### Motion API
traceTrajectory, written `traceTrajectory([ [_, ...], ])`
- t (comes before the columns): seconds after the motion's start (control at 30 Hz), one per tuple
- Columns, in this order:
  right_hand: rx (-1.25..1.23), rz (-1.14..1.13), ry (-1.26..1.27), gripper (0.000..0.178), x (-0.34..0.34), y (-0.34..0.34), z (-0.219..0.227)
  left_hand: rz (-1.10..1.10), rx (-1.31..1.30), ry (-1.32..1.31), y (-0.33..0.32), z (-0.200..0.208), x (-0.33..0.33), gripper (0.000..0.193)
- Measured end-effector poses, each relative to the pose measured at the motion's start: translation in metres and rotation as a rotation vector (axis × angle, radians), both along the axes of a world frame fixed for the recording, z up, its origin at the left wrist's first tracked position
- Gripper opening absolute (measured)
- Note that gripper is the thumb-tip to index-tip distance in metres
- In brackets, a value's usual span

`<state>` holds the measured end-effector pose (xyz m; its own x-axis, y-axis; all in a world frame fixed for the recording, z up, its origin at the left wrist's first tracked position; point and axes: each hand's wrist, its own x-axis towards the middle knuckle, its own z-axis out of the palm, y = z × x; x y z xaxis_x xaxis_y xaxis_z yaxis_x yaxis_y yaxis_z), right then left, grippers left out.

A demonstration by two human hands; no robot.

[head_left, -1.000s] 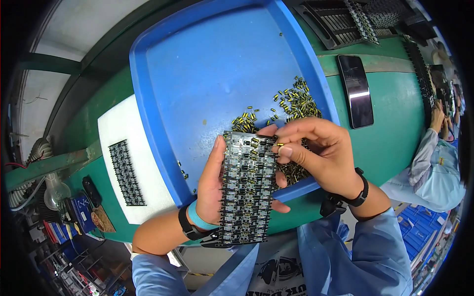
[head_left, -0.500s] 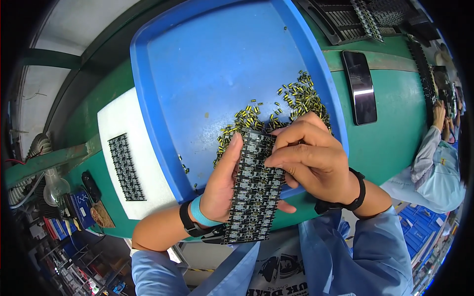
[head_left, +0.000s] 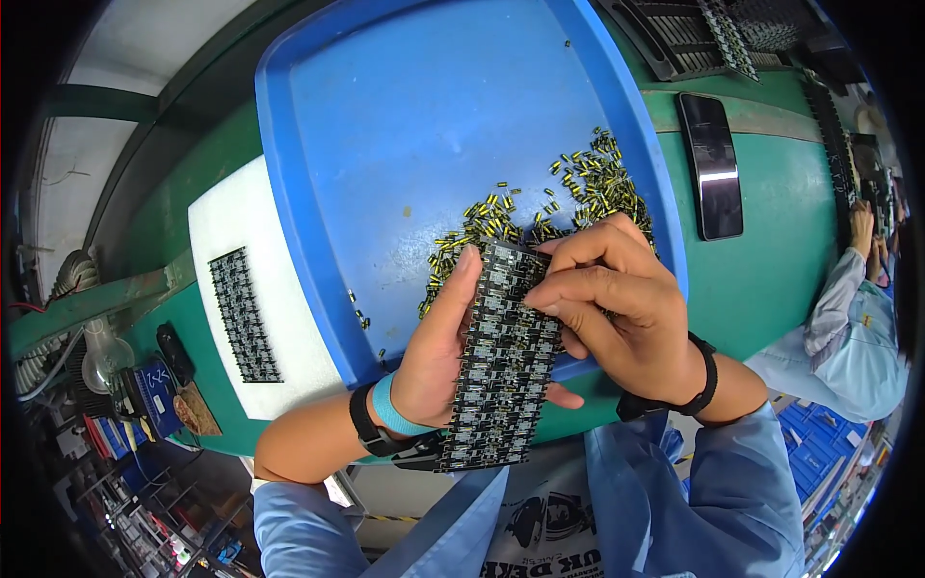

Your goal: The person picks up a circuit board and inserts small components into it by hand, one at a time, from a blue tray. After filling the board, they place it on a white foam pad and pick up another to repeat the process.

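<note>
A long black circuit board panel (head_left: 501, 371), covered with rows of small parts, slants over the near edge of a blue tray (head_left: 405, 116). My left hand (head_left: 429, 356) holds it from the left, thumb along the edge and fingers underneath. At the panel's upper right, my right hand (head_left: 626, 303) has thumb and index finger pinched together against its face. Whatever lies between those fingertips is too small and hidden to make out. Beyond both hands, many loose small cylinders (head_left: 602, 188), black and yellow-green with metallic-looking parts, are heaped in the tray.
Left of the tray, a second board panel (head_left: 245, 316) lies on a white foam sheet (head_left: 289, 376). A dark phone (head_left: 711, 169) rests on the green table (head_left: 780, 222) at right. Black racks (head_left: 674, 43) stand at the far right. A co-worker's sleeve (head_left: 833, 299) shows beyond.
The panel and both hands appear slightly higher in the picture, while the surroundings shift a little too. My grip on the panel and the pinch of my right hand look the same.
</note>
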<state>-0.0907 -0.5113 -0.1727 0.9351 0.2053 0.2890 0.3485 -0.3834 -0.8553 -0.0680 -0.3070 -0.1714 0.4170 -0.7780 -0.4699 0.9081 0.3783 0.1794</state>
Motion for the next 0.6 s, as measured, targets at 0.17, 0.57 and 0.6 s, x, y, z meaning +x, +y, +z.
traceTrajectory([
  [0.17,-0.021,-0.004,-0.022,0.018,-0.0008,0.0003,0.0009,-0.002,-0.001,-0.012,-0.0005,0.0005,0.0006,0.073],
  [0.57,-0.033,0.02,-0.107,0.026,0.0004,-0.0002,0.0002,0.0,-0.025,0.001,0.0003,0.0002,0.0004,0.074],
  [0.6,-0.045,0.014,-0.092,0.024,-0.0005,-0.0001,0.0018,-0.001,-0.021,0.001,0.0002,0.0008,0.0005,0.074],
])
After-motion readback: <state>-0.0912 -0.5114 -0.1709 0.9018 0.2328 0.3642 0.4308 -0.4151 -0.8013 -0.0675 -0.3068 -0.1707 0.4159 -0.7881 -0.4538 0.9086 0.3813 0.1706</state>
